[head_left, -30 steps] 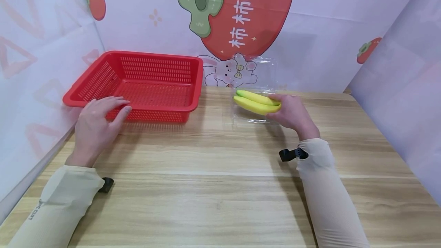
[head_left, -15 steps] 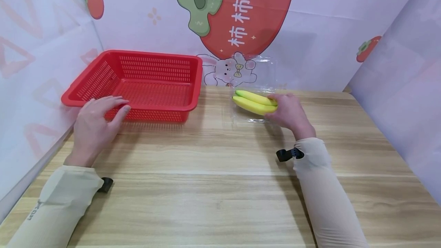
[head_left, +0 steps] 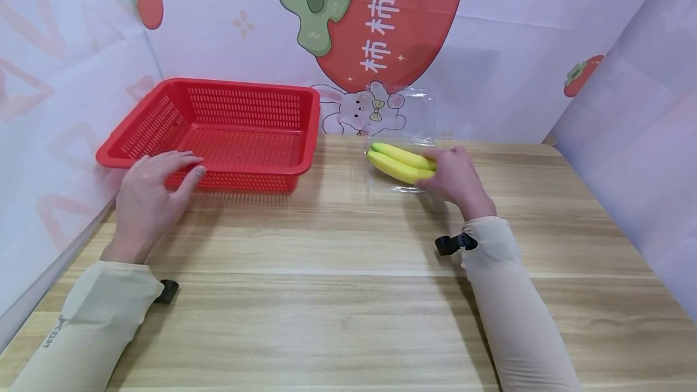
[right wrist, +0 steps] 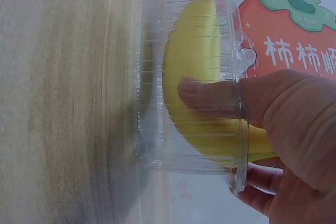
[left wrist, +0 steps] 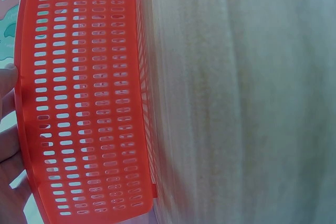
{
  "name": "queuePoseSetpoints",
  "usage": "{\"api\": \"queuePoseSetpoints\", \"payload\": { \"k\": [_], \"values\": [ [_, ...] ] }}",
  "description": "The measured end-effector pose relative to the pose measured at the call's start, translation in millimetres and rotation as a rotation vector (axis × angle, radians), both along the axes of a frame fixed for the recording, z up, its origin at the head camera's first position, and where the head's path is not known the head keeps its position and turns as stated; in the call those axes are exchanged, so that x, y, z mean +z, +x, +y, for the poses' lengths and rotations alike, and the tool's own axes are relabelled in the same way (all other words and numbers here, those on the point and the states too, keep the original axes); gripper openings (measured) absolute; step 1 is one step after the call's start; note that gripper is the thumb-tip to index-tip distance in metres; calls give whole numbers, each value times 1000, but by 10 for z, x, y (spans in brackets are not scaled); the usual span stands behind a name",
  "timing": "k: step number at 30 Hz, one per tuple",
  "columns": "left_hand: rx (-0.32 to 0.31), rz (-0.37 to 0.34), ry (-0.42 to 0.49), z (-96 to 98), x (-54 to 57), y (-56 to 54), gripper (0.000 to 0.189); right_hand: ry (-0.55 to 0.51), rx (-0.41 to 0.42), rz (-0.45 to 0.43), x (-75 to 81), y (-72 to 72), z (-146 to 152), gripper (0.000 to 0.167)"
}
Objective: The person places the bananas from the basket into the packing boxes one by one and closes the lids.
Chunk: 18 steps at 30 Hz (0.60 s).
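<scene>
In the head view, my right hand (head_left: pixel 454 177) grips a pair of yellow bananas (head_left: pixel 399 165) with greenish tips by their right end. The bananas are within an open clear plastic clamshell box (head_left: pixel 381 187) on the table. Through the box wall in the right wrist view, my thumb (right wrist: pixel 202 95) presses along one banana (right wrist: pixel 191 51); the other fingers are partly hidden behind. At left, my left hand (head_left: pixel 149 201) hovers by the near rim of a red plastic basket (head_left: pixel 245 171), fingers loosely bent and holding nothing. Whether it touches the rim I cannot tell.
The box's raised lid (head_left: pixel 419 117) leans towards the printed back cloth (head_left: pixel 490 89). White cloth walls close off the left and right sides. A wooden table (head_left: pixel 305 313) lies beneath everything, and the perforated basket stands at its back left.
My right hand has shifted slightly left with the bananas, whose right ends have gone further into its grasp. My left hand and the basket stay practically in place.
</scene>
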<state>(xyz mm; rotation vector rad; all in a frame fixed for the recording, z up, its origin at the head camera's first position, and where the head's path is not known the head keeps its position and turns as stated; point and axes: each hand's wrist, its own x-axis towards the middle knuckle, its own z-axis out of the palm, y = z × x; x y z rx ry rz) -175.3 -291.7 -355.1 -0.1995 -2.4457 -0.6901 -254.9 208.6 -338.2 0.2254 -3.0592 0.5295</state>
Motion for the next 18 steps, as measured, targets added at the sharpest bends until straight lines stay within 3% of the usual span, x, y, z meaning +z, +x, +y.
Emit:
{"api": "queuePoseSetpoints", "payload": {
  "k": [18],
  "values": [
    [-6, 12, 5, -6, -3, -20, 36, -10, -53, -40, -53, -11, -7, 72]
  ]
}}
